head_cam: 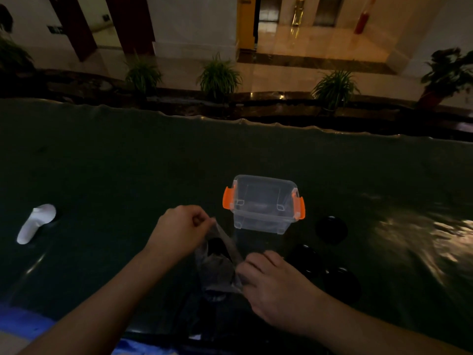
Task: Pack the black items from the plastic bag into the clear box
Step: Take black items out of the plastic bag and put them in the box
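Black round items (331,229) lie on the dark table (128,162) to the right of my hands, three that I can see, flat and apart from each other. One sits just right of the clear box (263,203), and the other two are closer to me, near my right wrist. I hold the plastic bag (217,265) between both hands, just in front of the box. My left hand (179,231) pinches the top edge of the bag with curled fingers and pulls it up. My right hand (271,285) grips the other side of the bag, lower down, with the fingers bent over it. Something dark shows inside the bag, but it is too dim to tell what. The clear box stands upright with no lid on it and has orange clips (228,198) on both sides. A white thing (35,222) lies far off to the left on the table. Green plants (218,75) stand past the far edge.
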